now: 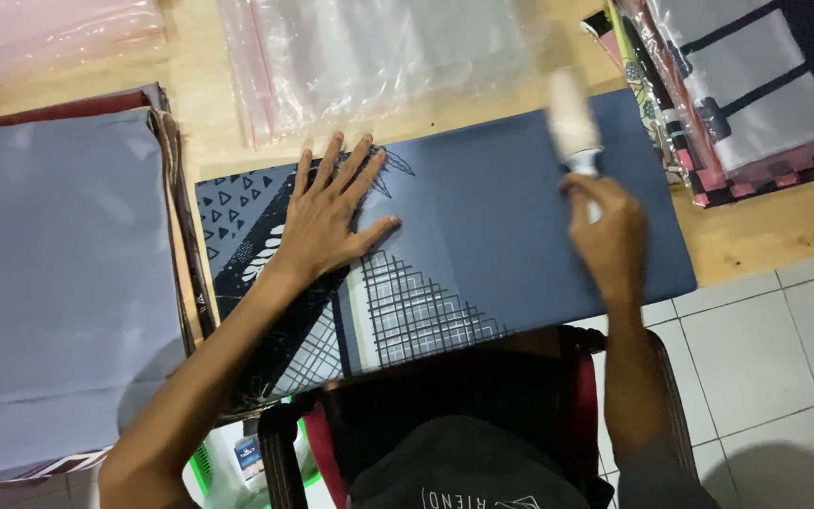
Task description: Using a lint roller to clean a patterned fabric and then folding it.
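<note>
Fingers (355, 165) of the left hand (327, 221) are spread wide and pressed flat on a folded cloth (511, 226) — grasping nothing, only pinning it down. Those of the right hand (605, 231) are clenched round the handle of a lint roller (572, 118), whose pale, motion-blurred drum lies on the cloth toward its upper right edge.

The cloth sits across the middle of the frame, a long grey-blue rectangle lying flat on the wooden surface (765, 231), its lower edge hanging just over the near rim. Its right half is plain; its left half carries a dark print of small triangles, grid lines and black bands.

At the left of the frame a stack of folded grey fabric (58, 283) lies just beside the cloth, with darker red layers showing at its edges. At the top centre lie clear plastic bags (379, 52) with a red zip strip — more at the upper left. In the upper right corner, bagged patterned fabrics (756, 85) rest on the surface. A white tiled floor (774, 368) shows at lower right.
</note>
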